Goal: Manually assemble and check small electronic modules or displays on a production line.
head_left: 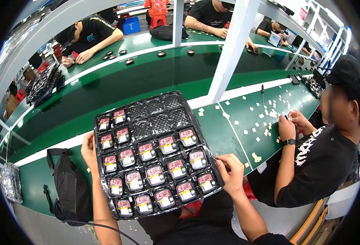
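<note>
Between my two hands is a black plastic blister tray (150,143), held tilted over the near edge of the green bench. Several small black devices with pink and white faces (155,175) sit in its pockets; a group of pockets at the far right is bare. My left hand (89,152) grips the tray's left edge, its fingers partly hidden behind it. At the right edge, my right hand (230,171) pinches the rim between thumb and fingers.
A black bag (70,183) lies on the bench at left. At right a co-worker (331,151) sits by scattered pale paper bits (271,116) and a screwdriver (263,94). A white post (234,51) rises beyond the tray; a conveyor belt (147,75) carries small devices past other workers.
</note>
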`<state>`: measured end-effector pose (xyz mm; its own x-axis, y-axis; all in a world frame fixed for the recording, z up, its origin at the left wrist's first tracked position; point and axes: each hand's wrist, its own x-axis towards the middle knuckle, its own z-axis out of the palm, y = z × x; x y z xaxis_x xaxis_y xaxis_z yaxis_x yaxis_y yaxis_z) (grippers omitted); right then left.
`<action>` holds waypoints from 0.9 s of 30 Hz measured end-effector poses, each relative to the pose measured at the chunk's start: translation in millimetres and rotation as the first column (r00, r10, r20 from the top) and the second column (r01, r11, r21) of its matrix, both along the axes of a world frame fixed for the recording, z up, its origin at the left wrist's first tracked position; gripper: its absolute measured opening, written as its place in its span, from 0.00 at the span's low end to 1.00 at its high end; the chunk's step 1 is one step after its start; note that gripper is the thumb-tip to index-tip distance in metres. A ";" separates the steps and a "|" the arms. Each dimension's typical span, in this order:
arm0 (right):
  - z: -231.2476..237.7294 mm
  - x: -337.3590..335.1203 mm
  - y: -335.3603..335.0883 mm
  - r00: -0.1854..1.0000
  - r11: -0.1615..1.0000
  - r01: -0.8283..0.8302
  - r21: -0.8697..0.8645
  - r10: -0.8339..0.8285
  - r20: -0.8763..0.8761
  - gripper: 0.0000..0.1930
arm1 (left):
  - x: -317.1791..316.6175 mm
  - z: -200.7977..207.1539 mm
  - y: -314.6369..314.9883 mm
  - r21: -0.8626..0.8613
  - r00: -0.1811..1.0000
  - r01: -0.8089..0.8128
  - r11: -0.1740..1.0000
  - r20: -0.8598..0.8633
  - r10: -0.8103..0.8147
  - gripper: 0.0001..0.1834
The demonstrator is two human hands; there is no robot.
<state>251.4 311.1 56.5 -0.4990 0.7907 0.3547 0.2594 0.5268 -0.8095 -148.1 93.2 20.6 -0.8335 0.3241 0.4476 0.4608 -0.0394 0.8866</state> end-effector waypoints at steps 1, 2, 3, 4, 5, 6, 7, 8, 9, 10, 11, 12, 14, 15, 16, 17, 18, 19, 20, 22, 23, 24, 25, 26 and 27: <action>-0.8 0.0 1.2 1.000 1.000 -0.001 0.020 0.001 0.013 0.06 | 1.5 1.3 1.2 0.011 1.000 0.017 1.000 0.014 -0.017 0.11; -1.6 0.0 2.0 1.000 1.000 0.003 0.016 -0.004 0.015 0.06 | 1.2 2.3 4.1 -0.002 0.999 0.031 1.000 0.037 -0.031 0.12; -3.0 -1.7 1.9 1.000 1.000 -0.004 0.008 0.004 0.015 0.06 | 2.5 4.5 2.4 -0.019 0.998 0.033 0.999 0.058 -0.032 0.13; -1.5 -3.0 -0.6 1.000 1.000 0.000 0.002 0.000 0.014 0.06 | 5.8 8.2 0.2 -0.063 0.998 0.029 0.998 0.055 -0.025 0.15; -0.6 -3.9 0.1 1.000 1.000 -0.006 0.017 0.005 0.017 0.06 | 3.8 7.3 0.4 -0.078 0.998 0.036 0.996 0.054 -0.032 0.16; 0.5 -5.0 0.2 1.000 1.000 -0.003 0.020 0.003 0.009 0.06 | -0.8 6.1 0.4 -0.051 0.996 0.068 0.996 0.065 -0.065 0.16; 1.1 -4.4 0.0 1.000 1.000 -0.001 0.022 0.001 0.001 0.06 | -2.5 6.0 1.2 -0.024 0.993 0.099 0.995 0.075 -0.097 0.17; 1.5 -0.7 -1.4 1.000 1.000 0.006 0.023 -0.006 0.005 0.06 | 1.2 6.8 -0.3 -0.071 0.994 0.089 0.993 0.073 -0.084 0.16; 1.9 -1.0 -1.0 1.000 0.999 -0.004 0.032 0.004 0.024 0.06 | -0.1 4.7 0.1 -0.066 0.994 0.094 0.993 0.070 -0.089 0.16; 2.7 -1.7 -0.3 0.999 0.999 -0.015 0.040 0.013 0.042 0.06 | -2.1 1.0 -1.7 -0.071 0.995 0.079 0.994 0.066 -0.074 0.16; 3.9 -3.8 0.8 0.999 0.999 -0.011 0.045 0.010 0.038 0.06 | -4.6 -0.9 -2.2 -0.076 0.996 0.063 0.995 0.062 -0.058 0.16; 4.6 -2.5 -0.2 0.999 0.999 -0.015 0.052 0.013 0.047 0.06 | -3.0 -2.3 -1.6 -0.064 0.996 0.066 0.996 0.066 -0.062 0.17; 3.3 -1.8 -1.7 0.999 0.997 -0.025 0.066 0.023 0.031 0.06 | 0.0 1.8 -2.5 -0.093 0.994 0.085 0.992 0.069 -0.079 0.17; 4.6 -2.0 -1.9 0.999 0.997 -0.023 0.071 0.021 0.028 0.06 | -3.1 2.4 -2.1 -0.098 0.994 0.094 0.991 0.065 -0.088 0.17; 5.6 -1.7 -2.5 0.999 0.998 -0.028 0.059 0.026 0.036 0.06 | -3.1 1.5 -2.3 -0.092 0.993 0.091 0.992 0.083 -0.084 0.17; 6.6 -1.1 -3.3 0.999 0.998 -0.033 0.047 0.031 0.044 0.06 | -2.0 -0.1 -3.5 -0.085 0.992 0.088 0.992 0.101 -0.079 0.17; 6.8 -0.5 -3.5 0.998 0.997 -0.040 0.060 0.036 0.057 0.06 | 1.5 -0.6 -1.3 -0.079 0.994 0.083 0.993 0.071 -0.078 0.17; 7.0 -1.6 -2.3 0.998 0.997 -0.038 0.062 0.035 0.055 0.06 | 2.1 -0.7 -0.9 -0.072 0.993 0.091 0.993 0.079 -0.085 0.17; 7.0 -3.6 -0.9 0.998 0.997 -0.042 0.071 0.039 0.048 0.06 | 1.3 2.1 1.1 -0.072 0.992 0.102 0.992 0.083 -0.096 0.17; 4.8 -2.2 -3.3 0.999 0.995 -0.030 0.095 0.027 0.038 0.06 | 1.3 6.8 0.5 -0.081 0.992 0.114 0.990 0.068 -0.109 0.16; 5.6 0.0 -5.9 0.999 0.995 -0.026 0.095 0.023 0.039 0.06 | 3.7 6.5 -1.1 -0.081 0.991 0.119 0.990 0.069 -0.113 0.16; 6.0 -1.2 -4.9 0.999 0.995 -0.030 0.090 0.026 0.042 0.06 | 4.8 6.2 -0.1 -0.060 0.991 0.111 0.992 0.087 -0.105 0.16; 5.9 -2.7 -3.8 0.999 0.996 -0.034 0.087 0.030 0.045 0.06 | 6.5 7.3 2.0 -0.038 0.990 0.102 0.994 0.106 -0.097 0.16; 5.3 -5.4 -2.0 0.999 0.996 -0.034 0.087 0.030 0.044 0.06 | 7.7 10.7 4.8 -0.018 0.985 0.095 0.995 0.145 -0.092 0.16; 5.1 -4.5 -2.4 0.998 0.995 -0.032 0.099 0.028 0.048 0.06 | 8.9 13.8 4.7 -0.020 0.984 0.096 0.995 0.151 -0.092 0.16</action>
<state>246.9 308.7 61.6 -0.5399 0.7371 0.4064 0.2787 0.6121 -0.7400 -139.2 97.9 34.4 -0.8555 0.4145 0.3104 0.3184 -0.0517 0.9466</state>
